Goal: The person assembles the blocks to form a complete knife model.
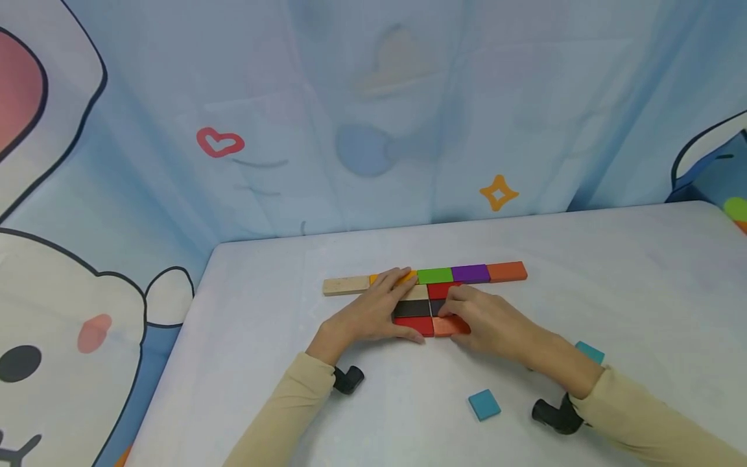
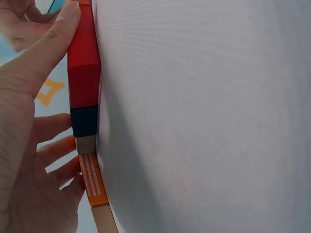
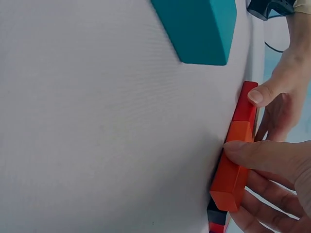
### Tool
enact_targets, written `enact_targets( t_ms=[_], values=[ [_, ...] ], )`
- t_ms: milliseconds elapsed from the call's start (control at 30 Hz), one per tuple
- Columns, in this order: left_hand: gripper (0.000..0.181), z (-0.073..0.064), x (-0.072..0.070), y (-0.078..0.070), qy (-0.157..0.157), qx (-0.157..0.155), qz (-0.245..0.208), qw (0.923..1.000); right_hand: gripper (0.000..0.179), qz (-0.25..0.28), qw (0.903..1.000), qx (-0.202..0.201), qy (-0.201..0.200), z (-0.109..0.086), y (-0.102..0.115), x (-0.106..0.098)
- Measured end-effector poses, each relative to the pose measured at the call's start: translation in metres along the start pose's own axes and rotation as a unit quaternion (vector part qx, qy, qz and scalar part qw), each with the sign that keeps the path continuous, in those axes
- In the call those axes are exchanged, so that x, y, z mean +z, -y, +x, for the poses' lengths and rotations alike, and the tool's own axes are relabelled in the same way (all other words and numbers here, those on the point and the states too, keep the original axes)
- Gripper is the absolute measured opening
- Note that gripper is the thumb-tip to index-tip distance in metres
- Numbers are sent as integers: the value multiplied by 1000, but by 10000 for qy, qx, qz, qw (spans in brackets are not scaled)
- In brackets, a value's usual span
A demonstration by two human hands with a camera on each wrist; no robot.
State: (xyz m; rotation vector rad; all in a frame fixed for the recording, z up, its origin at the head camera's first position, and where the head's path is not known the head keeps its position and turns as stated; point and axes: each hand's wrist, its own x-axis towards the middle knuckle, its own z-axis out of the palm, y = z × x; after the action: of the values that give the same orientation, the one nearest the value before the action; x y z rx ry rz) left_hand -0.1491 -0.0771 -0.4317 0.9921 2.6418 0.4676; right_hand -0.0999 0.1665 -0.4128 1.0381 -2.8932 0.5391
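Note:
Flat coloured blocks lie side by side on the white table. My left hand (image 1: 373,314) rests over their left part, fingers spread toward the yellow block (image 2: 93,179) in the back row. Its thumb touches the near side of a red block (image 1: 415,325). At the front right, my right hand (image 1: 496,327) pinches an orange block (image 1: 449,326), thumb on its near face and fingers curled over the top. This block sits beside the red one. Behind them are a black block (image 1: 412,309), a pale wooden block (image 1: 415,293) and another red block (image 1: 440,290), partly covered.
The back row also holds a wooden block (image 1: 345,286), a green block (image 1: 434,276), a purple block (image 1: 471,274) and an orange-brown block (image 1: 508,272). A teal block (image 1: 484,405) lies in front; another teal block (image 1: 590,352) is partly behind the right forearm. A curtain hangs behind the table.

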Motion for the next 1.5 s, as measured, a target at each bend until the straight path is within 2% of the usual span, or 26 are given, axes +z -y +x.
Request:
enact_targets(
  t_ms=[300, 433, 600, 800, 1100, 1267, 1500],
  values=[
    [110, 0, 0, 0, 13, -55, 18, 10000, 33, -6, 9999, -39, -165, -3, -2, 3],
    [110, 0, 0, -1, 18, -53, 5, 10000, 33, 74, 9997, 126, -179, -5, -6, 0],
    [110, 0, 0, -1, 10, -57, -29, 10000, 36, 129, 9992, 382, -23, -6, -11, -8],
    [111, -1, 0, 0, 52, -27, -80, 10000, 36, 311, 9988, 332, 170, -5, -16, -5],
    [110, -1, -2, -3, 16, -32, -78, 10000, 34, 170, 9992, 229, 263, -8, -16, -12],
    [110, 0, -2, -4, 27, -46, -41, 10000, 29, 286, 9984, 145, 459, -21, -27, -26],
    [111, -1, -1, -2, 32, 7, -2, 10000, 33, 586, 9911, 427, 1114, -47, -45, -34]
  ],
)
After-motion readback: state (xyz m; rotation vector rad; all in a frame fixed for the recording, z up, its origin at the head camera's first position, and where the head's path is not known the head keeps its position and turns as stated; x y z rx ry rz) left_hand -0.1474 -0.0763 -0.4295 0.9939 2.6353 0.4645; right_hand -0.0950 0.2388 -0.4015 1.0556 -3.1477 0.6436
